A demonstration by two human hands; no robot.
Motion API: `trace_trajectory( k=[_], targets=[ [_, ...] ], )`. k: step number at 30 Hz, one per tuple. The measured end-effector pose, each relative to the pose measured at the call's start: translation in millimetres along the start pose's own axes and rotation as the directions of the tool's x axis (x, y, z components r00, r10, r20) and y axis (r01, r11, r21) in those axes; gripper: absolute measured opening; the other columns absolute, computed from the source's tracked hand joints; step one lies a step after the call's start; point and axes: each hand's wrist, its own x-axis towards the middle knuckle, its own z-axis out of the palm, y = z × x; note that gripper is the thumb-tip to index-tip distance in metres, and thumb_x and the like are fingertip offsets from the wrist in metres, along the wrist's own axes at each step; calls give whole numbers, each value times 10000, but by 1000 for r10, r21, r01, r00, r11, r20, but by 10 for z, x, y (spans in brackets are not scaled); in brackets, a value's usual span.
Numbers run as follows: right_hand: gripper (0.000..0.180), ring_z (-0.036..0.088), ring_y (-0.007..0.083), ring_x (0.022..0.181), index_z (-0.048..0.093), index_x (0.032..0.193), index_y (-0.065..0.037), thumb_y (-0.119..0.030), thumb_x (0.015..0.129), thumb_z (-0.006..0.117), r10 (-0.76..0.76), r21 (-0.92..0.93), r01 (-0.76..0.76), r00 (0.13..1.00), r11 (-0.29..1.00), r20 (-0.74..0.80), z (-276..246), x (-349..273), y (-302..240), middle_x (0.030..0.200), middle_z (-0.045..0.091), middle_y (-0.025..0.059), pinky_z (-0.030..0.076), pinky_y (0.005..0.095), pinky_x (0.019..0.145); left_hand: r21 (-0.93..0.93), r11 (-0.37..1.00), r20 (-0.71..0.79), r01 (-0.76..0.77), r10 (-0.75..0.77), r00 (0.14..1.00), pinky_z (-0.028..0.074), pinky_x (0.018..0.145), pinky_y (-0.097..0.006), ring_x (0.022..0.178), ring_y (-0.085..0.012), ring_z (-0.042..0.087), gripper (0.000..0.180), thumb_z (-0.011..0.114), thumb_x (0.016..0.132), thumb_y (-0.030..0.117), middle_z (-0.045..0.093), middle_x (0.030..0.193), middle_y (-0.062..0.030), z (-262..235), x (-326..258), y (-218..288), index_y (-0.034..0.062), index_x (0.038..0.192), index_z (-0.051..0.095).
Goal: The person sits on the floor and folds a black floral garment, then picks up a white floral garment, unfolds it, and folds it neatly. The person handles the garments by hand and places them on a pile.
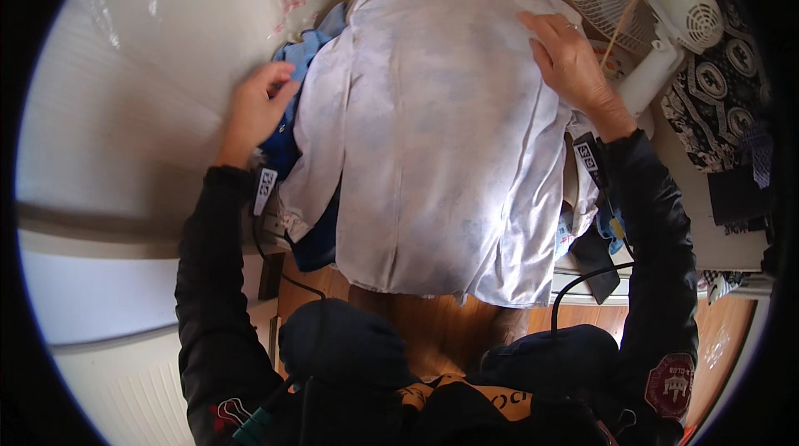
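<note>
A pale, greyish-white long-sleeved shirt [441,130] lies spread with its collar at the far end and its hem hanging over the near edge. Its left sleeve runs down along the body. Blue garments [283,146] peek out from under its left side. My left hand [256,109] hovers beside that sleeve, fingers loosely bent, thumb apart, holding nothing I can see. At the shirt's upper right, my right hand [570,63] is open, fingers stretched over the cloth near the shoulder; whether it presses on the fabric I cannot tell.
A white fan [678,5] stands at the far right, close to my right hand. Black-and-white patterned cloth [716,88] lies beyond it. Plastic-like pale sheeting [150,88] covers the left side. Cables run along both my forearms, and a wooden floor [433,338] shows below.
</note>
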Motion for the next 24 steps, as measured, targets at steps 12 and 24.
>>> trace_trajectory(
  k=[12, 24],
  targets=[
    [169, 632, 339, 901, 664, 938, -9, -80, 798, 603, -339, 350, 146, 732, 925, 591, 812, 595, -1075, 901, 662, 174, 506, 390, 775, -102, 893, 298, 439, -394, 870, 509, 751, -340, 819, -257, 641, 486, 761, 769, 218, 651, 974, -165, 173, -965, 32, -35, 1130, 558],
    [496, 662, 315, 725, 690, 775, 10, -468, 832, 571, 300, 227, -484, 780, 845, 549, 1616, 1471, -1321, 712, 674, 168, 519, 399, 728, -428, 862, 193, 271, -205, 959, 479, 748, -244, 829, -108, 598, 272, 611, 867, 57, 650, 945, -32, 433, -1048, -3, -15, 1129, 624]
  ],
)
